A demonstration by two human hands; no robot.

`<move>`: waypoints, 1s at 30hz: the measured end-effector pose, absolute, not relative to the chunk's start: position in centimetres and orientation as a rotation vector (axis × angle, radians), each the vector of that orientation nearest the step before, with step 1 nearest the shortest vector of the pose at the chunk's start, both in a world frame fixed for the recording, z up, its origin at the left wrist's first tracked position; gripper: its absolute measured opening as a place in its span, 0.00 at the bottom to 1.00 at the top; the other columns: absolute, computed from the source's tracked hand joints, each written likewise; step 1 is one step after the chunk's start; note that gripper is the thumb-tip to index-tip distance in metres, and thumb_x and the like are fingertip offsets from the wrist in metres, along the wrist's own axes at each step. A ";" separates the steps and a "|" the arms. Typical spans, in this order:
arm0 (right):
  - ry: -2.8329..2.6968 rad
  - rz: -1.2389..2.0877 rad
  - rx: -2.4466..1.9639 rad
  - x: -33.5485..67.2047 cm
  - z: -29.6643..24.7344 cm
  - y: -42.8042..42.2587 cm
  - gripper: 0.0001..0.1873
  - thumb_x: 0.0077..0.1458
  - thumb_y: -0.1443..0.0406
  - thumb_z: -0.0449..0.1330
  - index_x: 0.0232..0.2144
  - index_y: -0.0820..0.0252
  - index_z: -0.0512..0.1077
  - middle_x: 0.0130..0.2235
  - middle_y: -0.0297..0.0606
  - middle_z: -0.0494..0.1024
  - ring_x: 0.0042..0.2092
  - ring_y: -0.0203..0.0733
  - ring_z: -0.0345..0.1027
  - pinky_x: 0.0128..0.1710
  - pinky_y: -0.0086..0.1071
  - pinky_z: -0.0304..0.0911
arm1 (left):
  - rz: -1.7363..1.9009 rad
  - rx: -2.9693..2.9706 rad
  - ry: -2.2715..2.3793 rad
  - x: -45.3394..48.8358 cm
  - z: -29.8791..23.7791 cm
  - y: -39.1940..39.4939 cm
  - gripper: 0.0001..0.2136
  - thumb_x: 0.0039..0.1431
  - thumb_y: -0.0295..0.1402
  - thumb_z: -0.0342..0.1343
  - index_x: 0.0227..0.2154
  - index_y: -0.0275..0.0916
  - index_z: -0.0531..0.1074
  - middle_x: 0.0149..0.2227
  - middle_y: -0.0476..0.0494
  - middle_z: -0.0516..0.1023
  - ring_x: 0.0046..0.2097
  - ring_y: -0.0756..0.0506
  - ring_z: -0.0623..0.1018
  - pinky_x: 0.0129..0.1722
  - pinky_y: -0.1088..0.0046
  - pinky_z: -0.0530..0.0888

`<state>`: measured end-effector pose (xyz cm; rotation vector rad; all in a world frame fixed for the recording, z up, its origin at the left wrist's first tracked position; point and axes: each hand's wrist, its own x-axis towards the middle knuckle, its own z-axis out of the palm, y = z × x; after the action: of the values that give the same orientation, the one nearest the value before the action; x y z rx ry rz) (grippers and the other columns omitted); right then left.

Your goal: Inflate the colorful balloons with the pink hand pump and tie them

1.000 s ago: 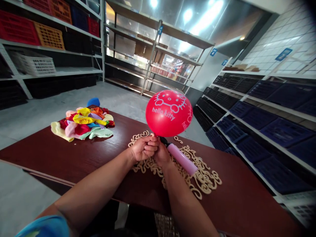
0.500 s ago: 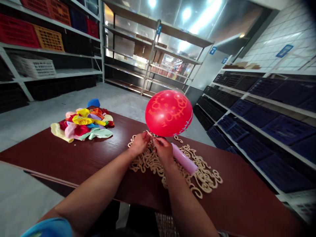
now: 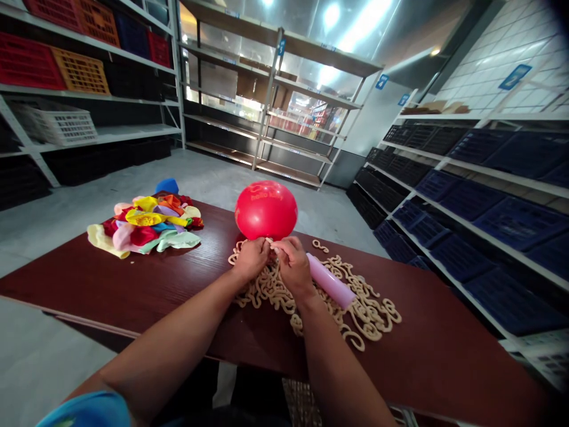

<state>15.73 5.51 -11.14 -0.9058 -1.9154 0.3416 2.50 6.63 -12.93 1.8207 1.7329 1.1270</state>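
Note:
An inflated red balloon with orange printed lettering stands just beyond my hands, its neck end toward me. My left hand is closed around the neck end. Close beside it, my right hand is closed too, thumb and forefinger pinching at the neck. The neck itself is mostly hidden by the fingers. Beneath both hands spreads a pile of beige curled, cord-like pieces. A lilac cylinder lies on that pile, right of my right hand.
A heap of colourful deflated balloons lies on the left of the dark brown table. A blue object stands behind it. Shelves with red and yellow crates are at left, dark blue crates at right, and a metal rack ahead.
The balloon has swung left and turned, so different print faces me and it sits more squarely beyond my hands. My right hand's fingers have shifted up at the neck. My left hand stays put.

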 end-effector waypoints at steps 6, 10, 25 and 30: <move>-1.523 0.864 -1.062 15.4 -11.5 5.7 0.12 0.47 0.56 0.60 0.31 0.57 0.71 0.29 0.34 0.74 0.31 0.37 0.67 0.32 0.31 0.64 | 1.171 1.906 1.603 3.1 -13.2 6.0 0.11 0.57 0.31 0.43 0.22 0.38 0.67 0.25 0.42 0.72 0.29 0.47 0.69 0.31 0.73 0.60; -1.401 1.255 -1.136 15.5 -11.5 5.8 0.15 0.42 0.54 0.61 0.28 0.59 0.67 0.22 0.29 0.69 0.21 0.33 0.63 0.15 0.25 0.54 | 1.070 1.941 1.685 3.2 -13.4 5.7 0.12 0.57 0.32 0.43 0.22 0.38 0.67 0.24 0.42 0.70 0.28 0.46 0.68 0.31 0.72 0.60; -1.621 0.553 -1.253 15.7 -12.8 6.6 0.10 0.52 0.57 0.50 0.27 0.57 0.62 0.25 0.31 0.67 0.29 0.36 0.60 0.29 0.29 0.56 | 1.177 1.634 1.288 4.0 -13.4 6.0 0.16 0.60 0.40 0.40 0.23 0.37 0.65 0.22 0.47 0.67 0.26 0.50 0.66 0.28 0.75 0.62; -1.673 0.421 -1.243 15.7 -12.5 6.5 0.07 0.53 0.60 0.49 0.26 0.57 0.60 0.26 0.31 0.66 0.31 0.37 0.59 0.33 0.31 0.56 | 1.202 1.509 1.085 3.9 -13.8 6.0 0.17 0.59 0.43 0.41 0.24 0.36 0.66 0.22 0.49 0.65 0.24 0.51 0.65 0.26 0.76 0.62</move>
<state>15.67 6.50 -12.49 -1.2432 -1.6731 0.4210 3.91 5.96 -13.82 1.5094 1.0846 1.2021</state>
